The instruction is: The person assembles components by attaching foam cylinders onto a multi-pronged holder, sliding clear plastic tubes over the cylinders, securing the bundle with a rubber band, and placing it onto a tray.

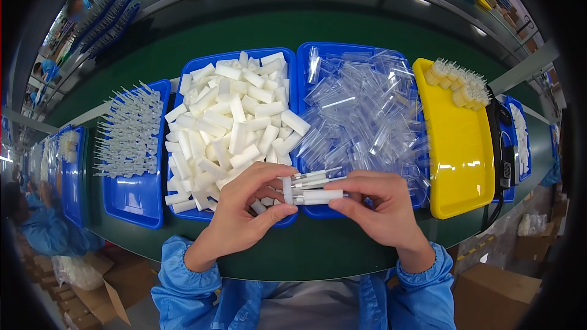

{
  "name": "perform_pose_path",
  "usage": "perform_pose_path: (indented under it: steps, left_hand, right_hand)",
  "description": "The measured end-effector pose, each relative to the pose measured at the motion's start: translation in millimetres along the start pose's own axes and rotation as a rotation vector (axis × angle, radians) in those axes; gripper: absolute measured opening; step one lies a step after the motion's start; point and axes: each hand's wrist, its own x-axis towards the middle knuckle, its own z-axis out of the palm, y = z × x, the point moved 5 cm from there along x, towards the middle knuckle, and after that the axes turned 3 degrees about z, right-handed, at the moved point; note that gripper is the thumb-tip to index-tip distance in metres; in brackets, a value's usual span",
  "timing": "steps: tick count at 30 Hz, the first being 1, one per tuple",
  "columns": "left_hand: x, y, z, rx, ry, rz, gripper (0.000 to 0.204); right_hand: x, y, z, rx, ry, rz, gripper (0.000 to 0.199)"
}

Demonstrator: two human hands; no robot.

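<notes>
My left hand (244, 211) grips a small bundle of white applicator sticks (309, 177) with thin tips pointing right, plus a short white piece. My right hand (379, 205) pinches a white tube (321, 196) and meets the left hand over the near edge of the trays. Behind the hands, a blue tray (286, 61) is heaped with white rectangular caps (235, 125). To its right, another blue tray (312, 55) holds clear plastic sleeves (367, 110).
A blue tray (137, 198) at the left carries rows of white sticks (125, 137). A yellow tray (461, 159) at the right has finished pieces (458, 82) at its far end. All sit on a green conveyor belt (318, 250). Cardboard boxes (489, 296) stand below; another worker (36, 223) is far left.
</notes>
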Motion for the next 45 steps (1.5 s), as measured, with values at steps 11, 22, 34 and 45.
perform_pose_path:
  steps: [11, 22, 34, 45]
  left_hand:
    - [0, 0, 0, 0.080, 0.110, 0.057, 0.047]
    - [0, 16, -32, -0.075, 0.346, 0.157, 0.044]
    - [-3, 12, -45, -0.081, 0.444, 0.158, 0.032]
    - [-3, 15, -49, -0.153, 0.523, 0.172, 0.029]
  right_hand:
    - [-4, -5, 12, -0.233, 0.236, -0.192, 0.029]
    - [8, -25, 14, -0.769, 0.335, -0.415, 0.023]
    - [86, -28, 61, -1.358, 0.202, -0.384, 0.024]
    - [65, -51, 42, -0.835, 0.211, -0.562, 0.017]
